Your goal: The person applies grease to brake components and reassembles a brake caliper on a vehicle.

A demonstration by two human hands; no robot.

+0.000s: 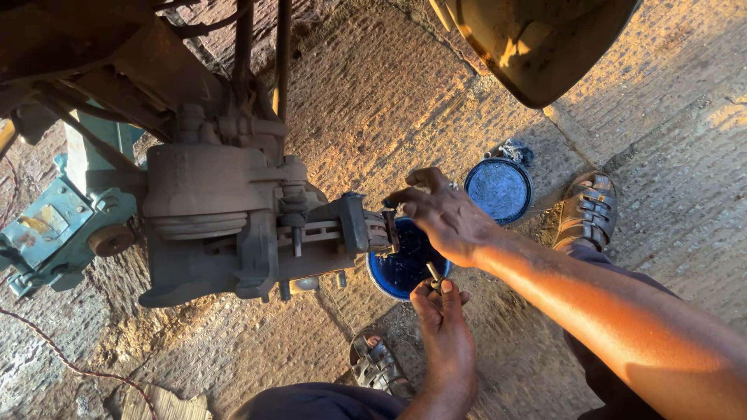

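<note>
A grimy brake caliper and hub assembly (pixel 233 225) hangs at the left. My right hand (pixel 443 214) reaches across to the caliper's outer end, fingertips pinched on a small part (pixel 387 204) there. Lower down, my left hand (pixel 443 311) is closed around a small metal pin (pixel 433 274) that sticks up between the fingers. Both hands are above an open tub of blue grease (pixel 405 268) that stands on the ground beneath them.
The tub's blue lid (pixel 498 189) lies on the grooved concrete to the right. My sandalled feet (pixel 589 208) (pixel 379 364) rest on the ground. A teal jack (pixel 54 233) stands at the far left; a yellow fender (pixel 537 47) hangs overhead. A red wire (pixel 47 346) trails at lower left.
</note>
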